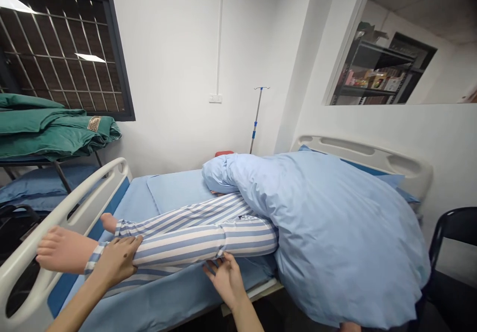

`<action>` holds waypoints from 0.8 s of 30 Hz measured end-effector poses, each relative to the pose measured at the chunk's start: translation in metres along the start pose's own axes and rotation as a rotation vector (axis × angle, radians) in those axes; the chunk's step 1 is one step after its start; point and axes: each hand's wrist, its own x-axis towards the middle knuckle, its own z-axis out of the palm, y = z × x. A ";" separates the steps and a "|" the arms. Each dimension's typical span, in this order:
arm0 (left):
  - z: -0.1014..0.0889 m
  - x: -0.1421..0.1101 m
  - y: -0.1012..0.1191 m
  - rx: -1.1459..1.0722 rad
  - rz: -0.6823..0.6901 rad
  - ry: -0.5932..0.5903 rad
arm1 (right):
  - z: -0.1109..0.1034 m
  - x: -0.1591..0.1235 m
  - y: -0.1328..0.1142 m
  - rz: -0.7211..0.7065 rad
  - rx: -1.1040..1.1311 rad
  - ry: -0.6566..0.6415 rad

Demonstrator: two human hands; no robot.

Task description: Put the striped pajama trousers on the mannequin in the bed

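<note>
A figure in blue-and-white striped trousers (194, 235) lies on a hospital bed, its upper body under a light blue quilt (328, 222). Its bare feet (61, 247) reach the white footboard (55, 217). My left hand (115, 260) is closed around the near leg at the ankle end of the trouser leg. Under the knee part of that leg sits my right hand (225, 277), fingers spread and touching the striped cloth from below.
The bed's blue sheet (167, 193) stretches toward the white wall. A white headboard (372, 158) stands at right, a drip pole (256, 118) behind the bed. Green folded cloth (48, 125) lies on a rack at left. A black chair (454, 242) is at the right edge.
</note>
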 end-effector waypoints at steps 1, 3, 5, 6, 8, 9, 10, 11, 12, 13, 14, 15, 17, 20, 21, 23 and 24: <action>-0.005 -0.004 0.000 0.019 0.003 -0.008 | -0.005 0.002 0.006 0.011 -0.012 0.012; -0.010 -0.010 0.003 0.055 0.014 -0.026 | -0.015 0.005 0.016 0.029 -0.034 0.035; -0.009 -0.016 0.006 0.075 0.024 -0.043 | -0.024 0.007 0.024 0.034 -0.034 0.055; -0.007 -0.018 0.007 0.080 0.027 -0.049 | -0.027 0.007 0.026 0.036 -0.022 0.061; -0.001 -0.021 0.009 0.088 0.025 -0.051 | -0.032 0.008 0.029 0.048 0.008 0.068; 0.002 -0.022 0.009 0.094 0.025 -0.050 | -0.034 0.008 0.030 0.058 0.024 0.067; 0.004 -0.023 0.009 0.100 0.026 -0.048 | -0.035 0.007 0.030 0.069 0.038 0.063; 0.006 -0.023 0.009 0.104 0.026 -0.045 | -0.036 0.007 0.030 0.080 0.050 0.059; 0.008 -0.024 0.009 0.106 0.026 -0.041 | -0.036 0.007 0.029 0.085 0.059 0.055; 0.010 -0.025 0.008 0.104 0.025 -0.036 | -0.037 0.006 0.029 0.088 0.068 0.053; 0.012 -0.025 0.007 0.096 0.023 -0.031 | -0.036 0.006 0.028 0.087 0.074 0.052; 0.014 -0.026 0.007 0.083 0.019 -0.028 | -0.035 0.005 0.027 0.084 0.076 0.051; 0.021 -0.027 0.004 0.050 0.003 -0.027 | -0.031 0.003 0.024 0.069 0.074 0.045; 0.036 -0.024 0.002 -0.009 -0.042 -0.014 | -0.018 -0.002 0.011 0.024 0.039 0.022; 0.043 -0.022 0.003 -0.033 -0.051 -0.004 | -0.012 -0.005 0.005 0.009 0.021 0.013; 0.055 -0.015 0.008 -0.093 -0.065 0.023 | 0.003 -0.009 -0.010 -0.014 -0.006 -0.005; 0.061 -0.010 0.012 -0.127 -0.075 0.034 | 0.011 -0.011 -0.018 -0.022 -0.014 -0.015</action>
